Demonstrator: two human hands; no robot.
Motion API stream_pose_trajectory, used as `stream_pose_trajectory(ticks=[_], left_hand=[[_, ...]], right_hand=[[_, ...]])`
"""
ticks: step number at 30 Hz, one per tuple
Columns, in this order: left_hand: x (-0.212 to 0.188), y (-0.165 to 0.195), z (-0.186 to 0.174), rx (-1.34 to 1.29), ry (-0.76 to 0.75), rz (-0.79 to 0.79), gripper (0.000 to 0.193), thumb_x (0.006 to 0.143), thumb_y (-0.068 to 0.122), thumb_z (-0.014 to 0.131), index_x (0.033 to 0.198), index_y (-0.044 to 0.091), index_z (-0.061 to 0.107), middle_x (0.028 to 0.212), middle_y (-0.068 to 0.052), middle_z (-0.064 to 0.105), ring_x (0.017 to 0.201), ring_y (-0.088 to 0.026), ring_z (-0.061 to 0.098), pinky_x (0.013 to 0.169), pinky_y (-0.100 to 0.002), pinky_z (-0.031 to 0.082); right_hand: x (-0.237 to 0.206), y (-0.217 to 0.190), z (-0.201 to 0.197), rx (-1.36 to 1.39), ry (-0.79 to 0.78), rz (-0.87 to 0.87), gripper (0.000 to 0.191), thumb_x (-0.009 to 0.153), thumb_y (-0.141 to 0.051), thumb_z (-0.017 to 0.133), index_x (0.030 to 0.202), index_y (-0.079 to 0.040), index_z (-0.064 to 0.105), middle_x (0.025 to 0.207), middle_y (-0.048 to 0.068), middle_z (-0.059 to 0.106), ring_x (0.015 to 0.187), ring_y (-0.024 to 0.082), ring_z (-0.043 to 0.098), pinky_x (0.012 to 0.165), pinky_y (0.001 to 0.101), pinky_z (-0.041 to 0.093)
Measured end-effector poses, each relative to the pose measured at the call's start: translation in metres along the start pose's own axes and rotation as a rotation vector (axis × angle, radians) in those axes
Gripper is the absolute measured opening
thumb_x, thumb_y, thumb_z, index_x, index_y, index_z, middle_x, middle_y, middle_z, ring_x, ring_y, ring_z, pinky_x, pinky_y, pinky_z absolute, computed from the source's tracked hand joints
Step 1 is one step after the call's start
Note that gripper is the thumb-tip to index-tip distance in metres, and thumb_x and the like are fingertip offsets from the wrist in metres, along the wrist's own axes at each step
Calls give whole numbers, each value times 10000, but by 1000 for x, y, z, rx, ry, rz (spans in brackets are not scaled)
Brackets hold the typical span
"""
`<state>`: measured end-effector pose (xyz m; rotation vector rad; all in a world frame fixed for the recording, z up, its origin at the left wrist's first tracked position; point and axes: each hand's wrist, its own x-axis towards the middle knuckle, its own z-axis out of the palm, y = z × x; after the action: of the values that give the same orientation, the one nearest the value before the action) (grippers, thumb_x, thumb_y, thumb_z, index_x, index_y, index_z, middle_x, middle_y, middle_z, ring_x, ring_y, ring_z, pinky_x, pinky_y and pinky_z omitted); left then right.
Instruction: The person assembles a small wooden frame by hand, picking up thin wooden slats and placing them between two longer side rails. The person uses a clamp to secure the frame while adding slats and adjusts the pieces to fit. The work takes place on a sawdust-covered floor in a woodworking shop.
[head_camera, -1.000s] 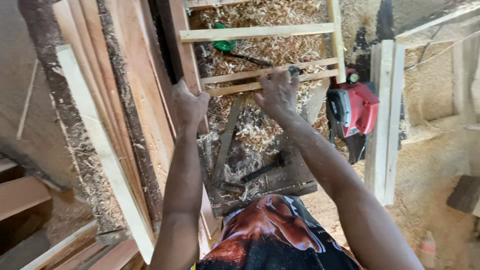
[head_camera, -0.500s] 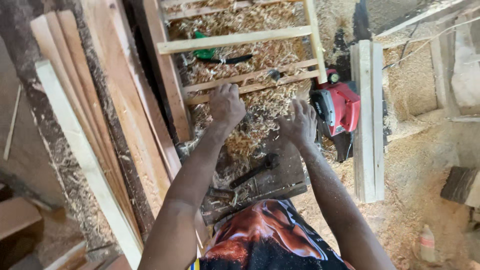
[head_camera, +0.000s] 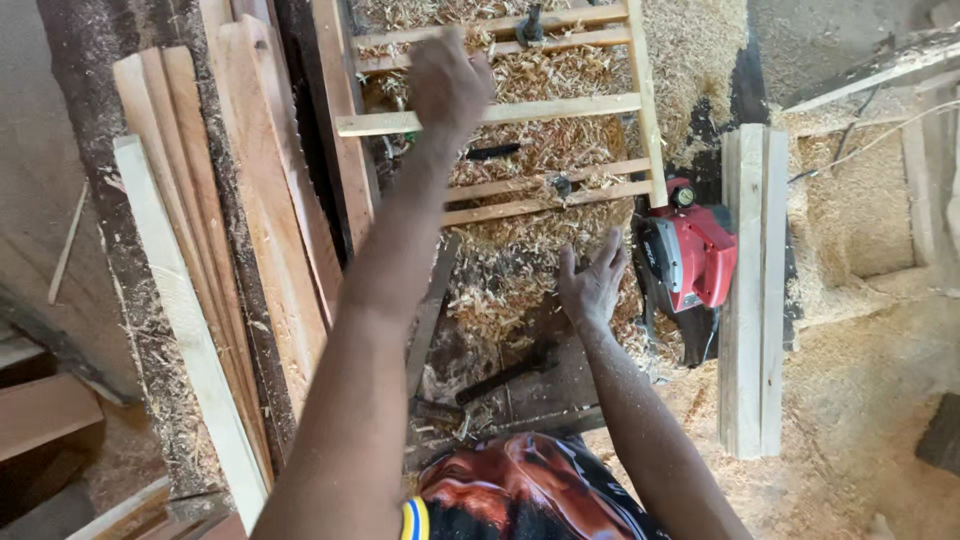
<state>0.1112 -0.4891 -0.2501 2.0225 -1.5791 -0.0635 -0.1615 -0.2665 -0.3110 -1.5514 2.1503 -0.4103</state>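
Note:
My left hand (head_camera: 448, 85) reaches far forward with its fingers curled, hovering over a slat of a ladder-like wooden frame (head_camera: 570, 108). Whether it touches the slat is hidden. The frame lies on a workbench covered in wood shavings (head_camera: 510, 270). My right hand (head_camera: 592, 285) is nearer to me, fingers spread and holding nothing, just above the shavings. A red electric planer (head_camera: 695, 255) rests right beside that hand.
Long planks (head_camera: 250, 210) lean along the left of the bench. Two pale boards (head_camera: 752, 300) lie side by side right of the planer. A dark hand tool (head_camera: 508, 373) lies on the bench's near part. Sawdust covers the floor (head_camera: 860, 400) at right.
My left hand has moved away from me, from the middle of the shavings to the frame's far slat. My right hand stayed low near the planer and spread its fingers.

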Motion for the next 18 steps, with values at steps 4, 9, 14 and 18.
stream_pose_trajectory(ticks=[4, 9, 14, 18], left_hand=[[74, -52, -16, 260, -491, -244, 603, 955, 408, 659, 1411, 60, 472, 1080, -182, 667, 964, -309, 632, 708, -430, 547], [83, -52, 2, 336, -579, -251, 624, 977, 458, 631, 1419, 51, 463, 1060, -169, 668, 942, -302, 631, 735, -454, 541], [65, -33, 41, 388, -483, -259, 650, 1000, 508, 602, 1428, 42, 453, 1040, -155, 669, 920, -295, 630, 761, -479, 535], [68, -42, 46, 388, -436, -283, 674, 1017, 548, 579, 1434, 35, 446, 1025, -145, 670, 902, -289, 630, 782, -499, 530]], right_hand=[[4, -6, -2, 10, -23, 47, 969, 953, -567, 624, 1646, -156, 85, 1612, 277, 218, 1456, 473, 335, 1093, 576, 436], [4, -4, 1, -6, 38, -2, 981, 955, -538, 666, 1654, -150, 98, 1584, 271, 259, 1434, 488, 358, 1069, 584, 466], [3, 2, 4, 16, -13, 28, 982, 946, -523, 662, 1656, -152, 94, 1572, 267, 268, 1402, 479, 400, 1038, 584, 486], [3, 2, 4, 17, 21, -1, 982, 945, -528, 677, 1648, -151, 105, 1565, 284, 267, 1409, 500, 388, 1039, 578, 482]])
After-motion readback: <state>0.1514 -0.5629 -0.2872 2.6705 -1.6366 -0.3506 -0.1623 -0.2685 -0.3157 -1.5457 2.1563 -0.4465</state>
